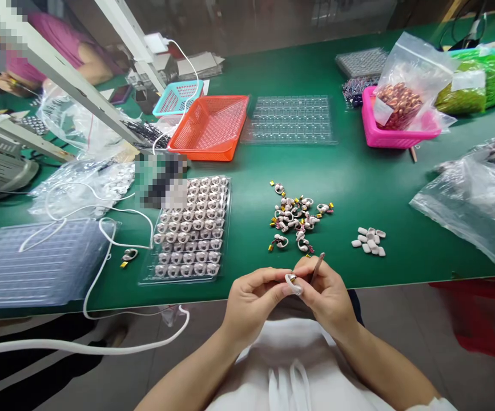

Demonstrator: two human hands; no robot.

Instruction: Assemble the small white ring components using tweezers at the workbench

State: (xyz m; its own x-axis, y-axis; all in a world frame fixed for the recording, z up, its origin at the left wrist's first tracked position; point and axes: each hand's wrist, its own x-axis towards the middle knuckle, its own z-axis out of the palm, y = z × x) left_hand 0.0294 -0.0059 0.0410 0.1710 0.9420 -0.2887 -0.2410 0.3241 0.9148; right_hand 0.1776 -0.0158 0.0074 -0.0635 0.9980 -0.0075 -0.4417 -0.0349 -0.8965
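Note:
My left hand (258, 294) and my right hand (326, 291) meet at the table's front edge, both pinching a small white curved part (293, 283) with a bit of yellow on it. A thin brown tool (317, 266) also sits in my right hand, slanting up between the fingers. Just beyond my hands lies a loose pile of similar curved parts (288, 216) with yellow tabs. Several small white caps (371, 242) lie to the right. On the left, a clear tray (226, 228) holds rows of pale parts, with one loose curved part (129, 254) beside it.
Behind are an orange basket (210, 151), a blue basket (178, 98), an empty clear tray (292, 119) and a pink basket (397, 138) with a bag. Stacked trays (33, 262) and a white cable (97, 285) lie left, a plastic bag (465, 188) right. Another person (54, 34) sits back left.

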